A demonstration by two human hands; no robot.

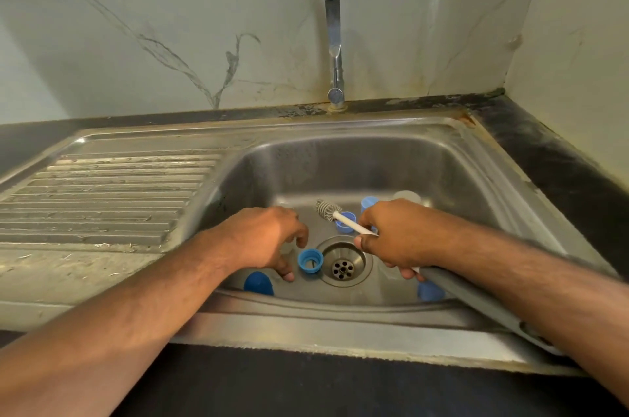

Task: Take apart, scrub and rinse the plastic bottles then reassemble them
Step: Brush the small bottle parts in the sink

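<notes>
Both hands are down in the steel sink [459, 157]. My right hand [398, 236] grips a bottle brush [328, 209] by its white and grey handle, its grey bristles pointing left above the basin floor. My left hand [269, 236] hovers with fingers loosely curled over a blue screw ring [310, 260] lying beside the drain [343, 267]; I cannot tell whether it touches the ring. A dark blue cap [258, 283] lies near the front wall. Pale blue parts [346, 222] sit behind the brush, another [429, 290] under my right wrist. A clear piece [407, 196] stands behind.
The tap [333, 42] stands behind the basin with no water running. A ribbed draining board [109, 191] lies to the left. Dark counter [544, 151] borders the sink on the right and front, meeting tiled walls.
</notes>
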